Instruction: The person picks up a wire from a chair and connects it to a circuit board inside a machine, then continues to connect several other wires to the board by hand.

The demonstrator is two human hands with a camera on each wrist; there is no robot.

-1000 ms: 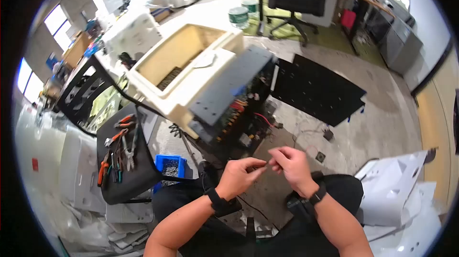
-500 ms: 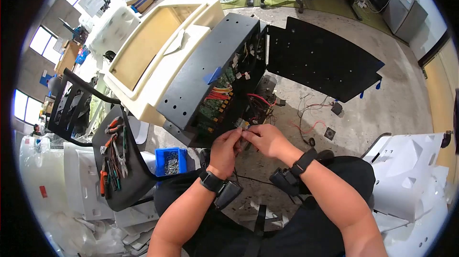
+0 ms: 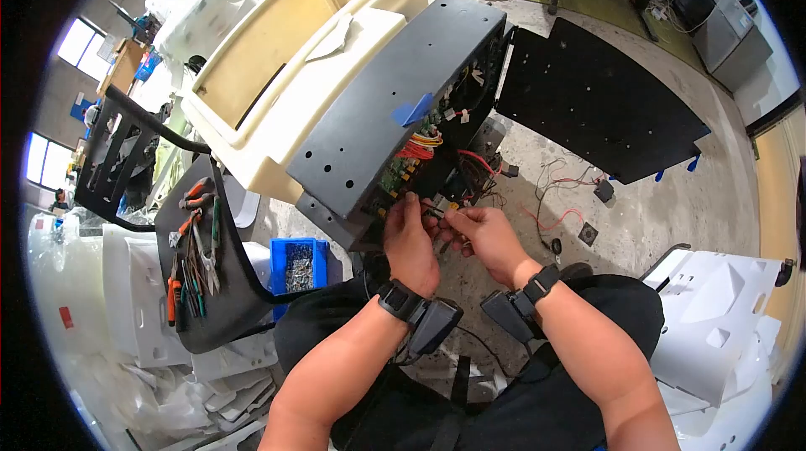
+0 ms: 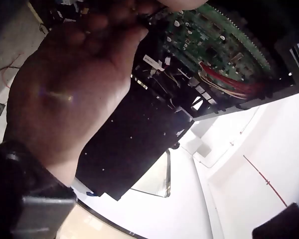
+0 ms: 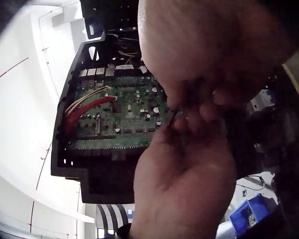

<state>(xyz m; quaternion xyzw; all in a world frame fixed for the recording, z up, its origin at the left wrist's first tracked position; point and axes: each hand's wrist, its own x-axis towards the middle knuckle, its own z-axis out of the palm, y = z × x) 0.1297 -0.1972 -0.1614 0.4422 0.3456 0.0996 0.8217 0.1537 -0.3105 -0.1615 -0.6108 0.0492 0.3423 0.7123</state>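
Note:
At the open side of the grey metal box [image 3: 378, 115], both hands meet fingertip to fingertip. The left hand [image 3: 411, 248] has its thumb raised beside red and yellow wires [image 3: 420, 147]; the right hand [image 3: 495, 243] pinches from the other side. Between them, in the right wrist view, is a thin dark piece [image 5: 173, 117], too small to identify. That view shows the left hand [image 5: 184, 177] palm up below the right hand [image 5: 214, 45]. Behind them stands a green circuit board [image 5: 134, 112]. The right hand [image 4: 72, 94] fills much of the left wrist view.
A black perforated panel [image 3: 596, 107] extends right from the box. Cables and a small fan [image 3: 588, 235] lie on the floor. At left, pliers [image 3: 198, 199] rest on a black chair seat, with a blue bin [image 3: 275, 271] of screws beside it. White panels [image 3: 714, 317] lie right.
Both hands came forward from above the lap to the box's open side, staying together. The head view has tilted and shifted, so the box looks larger and nearer.

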